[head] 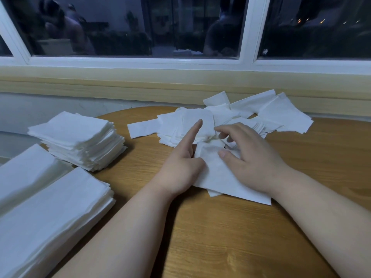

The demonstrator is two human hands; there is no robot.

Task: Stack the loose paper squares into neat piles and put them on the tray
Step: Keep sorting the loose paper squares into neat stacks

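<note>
left grip [180, 165]: index out, rest curled, hold unclear; right grip [251, 157] loose, thumb pressing paper square [216, 177] on desk [200, 237]

Counts on one table [200, 237]
One neat pile [78, 137] of squares, two larger stacks [50, 213], one loose heap [200, 125], left hand [180, 163], right hand [251, 159].

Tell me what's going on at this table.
A person works at a wooden table, tidying paper. The left hand and right hand are on a few squares in front of the loose heap. A neat stack stands at left, beside bigger sheets. No tray is in view.
</note>
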